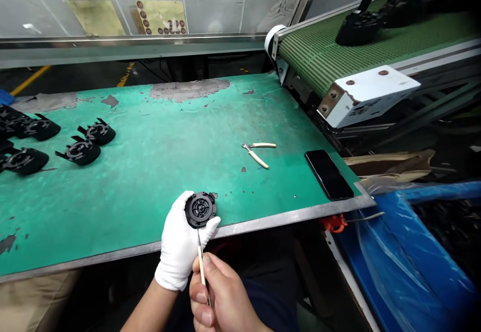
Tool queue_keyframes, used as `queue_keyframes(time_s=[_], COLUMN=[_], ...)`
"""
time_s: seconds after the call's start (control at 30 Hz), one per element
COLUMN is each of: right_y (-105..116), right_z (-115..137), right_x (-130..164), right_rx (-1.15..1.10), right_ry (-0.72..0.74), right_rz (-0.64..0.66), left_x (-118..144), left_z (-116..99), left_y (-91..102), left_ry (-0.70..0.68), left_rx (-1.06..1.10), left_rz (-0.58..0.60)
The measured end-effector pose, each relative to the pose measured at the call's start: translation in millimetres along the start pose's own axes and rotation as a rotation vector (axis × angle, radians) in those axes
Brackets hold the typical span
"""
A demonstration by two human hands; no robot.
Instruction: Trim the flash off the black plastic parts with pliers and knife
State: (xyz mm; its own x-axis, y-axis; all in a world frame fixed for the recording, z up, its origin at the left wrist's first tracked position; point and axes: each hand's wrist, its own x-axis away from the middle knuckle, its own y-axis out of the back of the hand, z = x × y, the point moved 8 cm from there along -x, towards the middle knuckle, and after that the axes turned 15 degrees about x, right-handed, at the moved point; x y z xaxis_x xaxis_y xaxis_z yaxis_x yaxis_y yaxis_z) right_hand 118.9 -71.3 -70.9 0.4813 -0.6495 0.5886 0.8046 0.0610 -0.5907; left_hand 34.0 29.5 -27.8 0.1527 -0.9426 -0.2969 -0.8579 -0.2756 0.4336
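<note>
Right hand [221, 297], bare, pinching a thin pick tool [200, 257], tip up against the rim of the black round part [201, 210]. Left hand [180, 252], white-gloved, curled around that part just over the table edge [263, 222]. Probably best done slow, part braced, light scraping strokes. Farther out: cutters [257, 151], phone [328, 174], more black parts [80, 150], conveyor [338, 46].
</note>
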Motion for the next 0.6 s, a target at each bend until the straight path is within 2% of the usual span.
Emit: queue_keyframes(time_s=[0.33,0.5,0.6], right_y=[-1,-6,-8], right_z=[-6,-9,6], right_x=[-8,-9,0], right_rx=[-0.101,-0.14,-0.061], right_ry=[-0.029,0.019,0.149], right_rz=[0.002,-0.008,-0.063], left_x=[3,3,4], left_z=[11,8,10], left_y=[-0.7,-0.9,-4.9], left_ry=[0.037,0.031,0.067], left_rx=[0.016,0.02,0.003], left_rz=[-0.016,-0.002,0.005])
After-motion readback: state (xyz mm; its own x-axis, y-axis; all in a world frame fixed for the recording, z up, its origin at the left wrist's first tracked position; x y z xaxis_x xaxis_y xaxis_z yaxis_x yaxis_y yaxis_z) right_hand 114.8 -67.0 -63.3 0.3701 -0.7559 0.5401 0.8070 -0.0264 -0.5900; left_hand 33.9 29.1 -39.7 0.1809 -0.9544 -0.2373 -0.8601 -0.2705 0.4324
